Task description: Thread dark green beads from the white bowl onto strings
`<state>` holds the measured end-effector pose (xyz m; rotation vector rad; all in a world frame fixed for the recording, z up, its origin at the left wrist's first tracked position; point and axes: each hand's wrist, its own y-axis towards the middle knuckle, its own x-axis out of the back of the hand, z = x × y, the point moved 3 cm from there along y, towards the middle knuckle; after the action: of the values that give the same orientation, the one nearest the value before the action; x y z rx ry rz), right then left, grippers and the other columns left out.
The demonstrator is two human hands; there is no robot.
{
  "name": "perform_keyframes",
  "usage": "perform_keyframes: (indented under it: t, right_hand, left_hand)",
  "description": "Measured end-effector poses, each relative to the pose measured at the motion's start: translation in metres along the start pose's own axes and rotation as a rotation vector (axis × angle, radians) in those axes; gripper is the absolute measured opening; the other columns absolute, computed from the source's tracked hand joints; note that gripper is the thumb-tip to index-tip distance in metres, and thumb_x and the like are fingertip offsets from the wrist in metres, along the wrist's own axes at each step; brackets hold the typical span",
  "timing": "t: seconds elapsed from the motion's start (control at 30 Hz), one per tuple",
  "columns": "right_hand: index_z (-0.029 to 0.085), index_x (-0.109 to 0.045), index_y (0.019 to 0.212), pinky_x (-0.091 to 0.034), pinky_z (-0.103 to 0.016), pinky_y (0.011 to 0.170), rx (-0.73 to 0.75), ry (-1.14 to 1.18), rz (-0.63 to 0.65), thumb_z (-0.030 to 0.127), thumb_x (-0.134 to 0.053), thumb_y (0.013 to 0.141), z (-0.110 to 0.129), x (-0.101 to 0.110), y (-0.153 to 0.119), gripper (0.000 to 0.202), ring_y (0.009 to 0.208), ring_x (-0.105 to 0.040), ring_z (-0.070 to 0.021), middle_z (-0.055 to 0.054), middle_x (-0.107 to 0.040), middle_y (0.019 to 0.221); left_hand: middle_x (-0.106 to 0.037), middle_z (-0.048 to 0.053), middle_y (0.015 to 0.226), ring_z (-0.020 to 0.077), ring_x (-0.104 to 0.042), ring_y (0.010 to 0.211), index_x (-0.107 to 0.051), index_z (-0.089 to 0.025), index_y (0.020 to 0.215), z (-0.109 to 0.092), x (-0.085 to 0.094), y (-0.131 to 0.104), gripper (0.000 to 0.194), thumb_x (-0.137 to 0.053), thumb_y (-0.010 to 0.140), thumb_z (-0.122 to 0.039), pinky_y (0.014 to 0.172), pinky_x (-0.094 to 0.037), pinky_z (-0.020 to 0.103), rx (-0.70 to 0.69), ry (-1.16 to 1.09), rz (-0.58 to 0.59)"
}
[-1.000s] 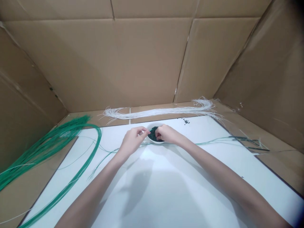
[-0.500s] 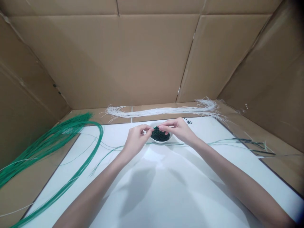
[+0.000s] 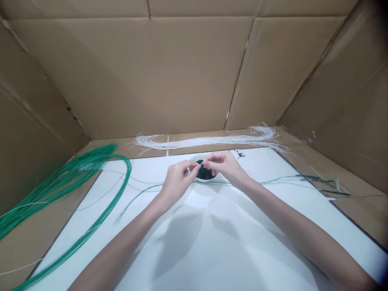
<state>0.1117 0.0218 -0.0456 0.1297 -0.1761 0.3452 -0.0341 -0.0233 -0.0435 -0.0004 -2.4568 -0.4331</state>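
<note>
Over a white bowl [image 3: 207, 180] my left hand [image 3: 178, 178] pinches a thin pale string [image 3: 201, 163] between thumb and fingertips. From the other side my right hand [image 3: 224, 163] has its fingertips closed at the string's other visible end. Whether a bead sits in those fingers is too small to make out. Many small dark green beads [image 3: 205, 173] fill the bowl just beneath both hands. Green strings [image 3: 273, 181] lie across the white board, passing under my right wrist, with dark beaded lengths [image 3: 318, 180] at their right ends.
A bundle of white strings [image 3: 200, 141] lies along the back. At left a thick bundle of green strings [image 3: 75, 169] curves over the white board [image 3: 242, 242]. Several loose beads [image 3: 240, 154] are scattered behind my right hand. Cardboard walls [image 3: 194, 72] enclose the back and sides.
My left hand has shifted slightly right, closer to my right hand's fingertips. The pale string between them shows more plainly. My right hand has barely moved.
</note>
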Motion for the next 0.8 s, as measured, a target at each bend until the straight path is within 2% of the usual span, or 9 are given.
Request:
perform_keyframes:
  t: [0.23,0.37,0.5,0.63,0.8]
  right_hand:
    - [0.012,-0.061,0.061,-0.04,-0.019,0.043,0.023,-0.023,-0.027,0.026,-0.062,0.061,0.004,0.002,-0.001,0.014,0.047,-0.044,-0.0059,-0.001,-0.057,0.06]
    - [0.012,-0.065,0.064,-0.041,-0.019,0.044,0.053,-0.067,-0.01,0.028,-0.062,0.063,0.006,0.001,-0.002,0.016,0.052,-0.048,-0.0083,-0.003,-0.061,0.065]
    - [0.015,-0.069,0.073,-0.044,-0.021,0.048,0.099,-0.001,0.007,0.03,-0.066,0.062,0.005,0.002,-0.002,0.019,0.062,-0.054,-0.0126,-0.006,-0.067,0.077]
    - [0.017,-0.071,0.077,-0.045,-0.023,0.052,0.086,0.098,0.015,0.03,-0.066,0.064,0.0,0.003,-0.004,0.019,0.057,-0.053,-0.0098,-0.005,-0.067,0.079]
    - [0.018,-0.07,0.078,-0.043,-0.022,0.049,0.076,0.281,0.093,0.031,-0.063,0.068,-0.003,-0.002,-0.006,0.018,0.058,-0.052,-0.0091,-0.005,-0.065,0.075]
  left_hand:
    - [-0.064,0.002,0.071,0.0107,-0.054,0.061,-0.063,-0.015,0.08,0.005,-0.002,0.002,0.022,-0.049,0.077,-0.032,0.057,-0.04,0.018,0.077,-0.208,0.045]
    - [-0.063,0.001,0.068,0.0086,-0.047,0.053,-0.064,-0.015,0.078,0.003,0.001,0.002,0.022,-0.049,0.077,-0.031,0.05,-0.035,0.018,0.073,-0.133,0.008]
    - [-0.065,0.0,0.073,0.0082,-0.045,0.054,-0.065,-0.017,0.079,0.001,0.008,0.001,0.023,-0.048,0.077,-0.032,0.052,-0.035,0.019,0.074,-0.111,-0.074]
    - [-0.065,0.001,0.074,0.0082,-0.043,0.054,-0.066,-0.017,0.077,-0.005,0.012,-0.002,0.022,-0.049,0.077,-0.032,0.053,-0.035,0.02,0.048,-0.107,-0.13]
    - [-0.063,0.0,0.07,0.0069,-0.042,0.053,-0.066,-0.017,0.076,-0.015,0.013,-0.006,0.018,-0.051,0.076,-0.027,0.051,-0.034,0.019,-0.024,-0.111,-0.165]
